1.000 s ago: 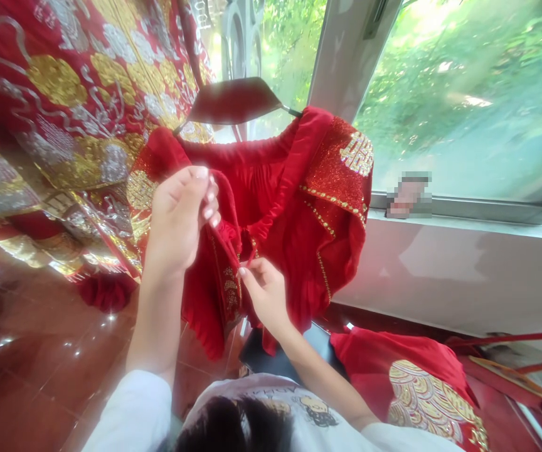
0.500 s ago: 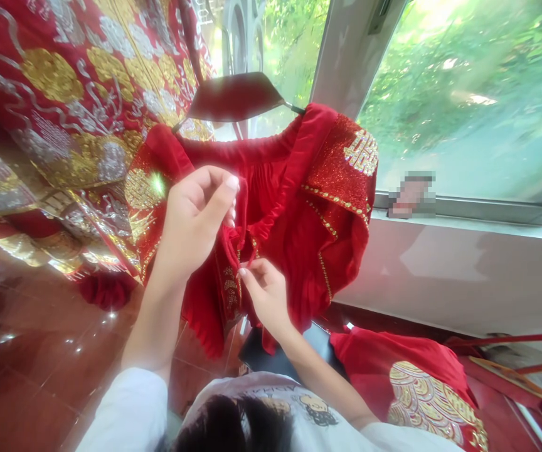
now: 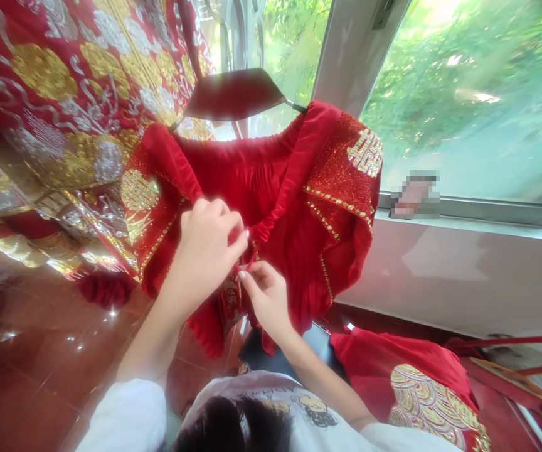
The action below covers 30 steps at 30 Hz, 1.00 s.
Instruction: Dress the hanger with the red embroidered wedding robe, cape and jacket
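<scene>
A red garment [image 3: 294,251] with gold embroidery and beaded trim hangs from a hanger [image 3: 236,94] in front of me. At its front, my left hand [image 3: 209,242] has its fingers curled and pinched on a red cord; the fingertips partly cover it. Just below and to the right, my right hand [image 3: 267,292] pinches a lower part of the red cord [image 3: 252,256] between thumb and fingers. Both hands are close together, with the cord bunched between them. The exact form of the cord there is hidden by the fingers.
A large red robe [image 3: 106,94] with gold and silver embroidery hangs at the left. To the right is a window [image 3: 463,113] with a sill. Lower right lies a red cloth [image 3: 403,358] with a gold pattern. The floor [image 3: 31,376] is reddish tile.
My left hand has come down and turned over, closing in on my right hand, and the raised cord loop no longer shows. My right hand has stayed almost in place.
</scene>
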Motion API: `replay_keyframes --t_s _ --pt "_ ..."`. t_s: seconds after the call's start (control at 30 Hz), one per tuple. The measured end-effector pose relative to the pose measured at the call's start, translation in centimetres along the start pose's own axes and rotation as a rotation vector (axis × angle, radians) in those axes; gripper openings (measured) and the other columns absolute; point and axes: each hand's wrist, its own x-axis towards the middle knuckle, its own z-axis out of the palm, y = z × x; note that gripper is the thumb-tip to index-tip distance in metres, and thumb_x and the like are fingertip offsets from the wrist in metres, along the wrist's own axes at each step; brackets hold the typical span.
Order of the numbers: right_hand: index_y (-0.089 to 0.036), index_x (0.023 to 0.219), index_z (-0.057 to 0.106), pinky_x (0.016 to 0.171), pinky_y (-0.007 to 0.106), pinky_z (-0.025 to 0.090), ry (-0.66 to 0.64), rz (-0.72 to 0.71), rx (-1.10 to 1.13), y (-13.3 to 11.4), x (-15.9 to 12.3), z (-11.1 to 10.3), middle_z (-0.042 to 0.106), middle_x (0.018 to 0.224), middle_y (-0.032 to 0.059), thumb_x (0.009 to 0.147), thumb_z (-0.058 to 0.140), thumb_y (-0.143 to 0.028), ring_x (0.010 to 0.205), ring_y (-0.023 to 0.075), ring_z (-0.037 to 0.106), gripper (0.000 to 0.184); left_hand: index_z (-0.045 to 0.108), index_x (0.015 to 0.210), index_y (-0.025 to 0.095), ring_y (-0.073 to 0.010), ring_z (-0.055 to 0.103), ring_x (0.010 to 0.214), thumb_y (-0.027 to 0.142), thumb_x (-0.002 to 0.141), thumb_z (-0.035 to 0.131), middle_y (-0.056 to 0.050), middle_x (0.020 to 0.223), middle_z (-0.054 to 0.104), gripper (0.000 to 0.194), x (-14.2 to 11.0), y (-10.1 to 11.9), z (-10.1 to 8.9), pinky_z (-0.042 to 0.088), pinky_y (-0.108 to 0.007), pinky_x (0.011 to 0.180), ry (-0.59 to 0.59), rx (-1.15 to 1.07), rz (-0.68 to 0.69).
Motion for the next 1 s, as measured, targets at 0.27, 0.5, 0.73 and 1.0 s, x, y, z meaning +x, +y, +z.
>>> replay_keyframes --t_s 0.27,0.5,0.73,1.0 --pt "-0.018 0.076 0.059 0.053 0.022 0.045 -0.037 -0.004 -0.01 -0.2 -0.2 -0.2 0.064 0.065 0.0002 0.08 0.061 -0.03 0.056 0.011 0.056 0.013 0.069 0.081 0.018 -0.0186 0.06 0.082 0.04 0.096 0.039 -0.005 0.083 0.067 0.039 -3.9 -4.3 0.6 0.044 -0.035 0.083 0.228 -0.313 -0.3" --pt "-0.018 0.075 0.059 0.05 0.021 0.041 -0.06 0.025 -0.009 -1.0 0.0 -0.5 0.062 0.065 -0.0003 0.08 0.06 -0.03 0.054 0.0092 0.051 0.013 0.07 0.095 0.016 -0.0236 0.066 0.093 0.054 0.082 0.056 -0.009 0.096 0.072 0.043 -4.7 -6.4 10.6 0.05 -0.035 0.083 0.036 -1.399 -0.515" --pt "-0.019 0.077 0.048 0.038 0.018 0.026 -0.209 0.191 0.136 -1.6 0.1 -0.9 0.055 0.059 -0.0039 0.081 0.058 -0.039 0.04 0.0042 0.036 0.022 0.07 0.098 0.016 -0.0157 0.056 0.053 0.078 0.075 0.044 -0.008 0.074 0.068 0.071 -4.8 -4.2 10.6 0.037 -0.024 0.042 -0.314 -1.71 -0.558" --pt "-0.022 0.107 0.044 0.041 0.017 0.024 -0.038 0.116 0.051 -3.0 1.0 -2.3 0.041 0.052 -0.011 0.079 0.063 -0.032 0.044 0.0056 0.032 0.036 0.072 0.079 0.018 -0.0035 0.026 0.042 0.043 0.07 0.077 0.003 0.053 0.045 0.027 -5.8 -7.1 5.7 0.015 -0.02 0.039 0.208 -1.245 -0.459"
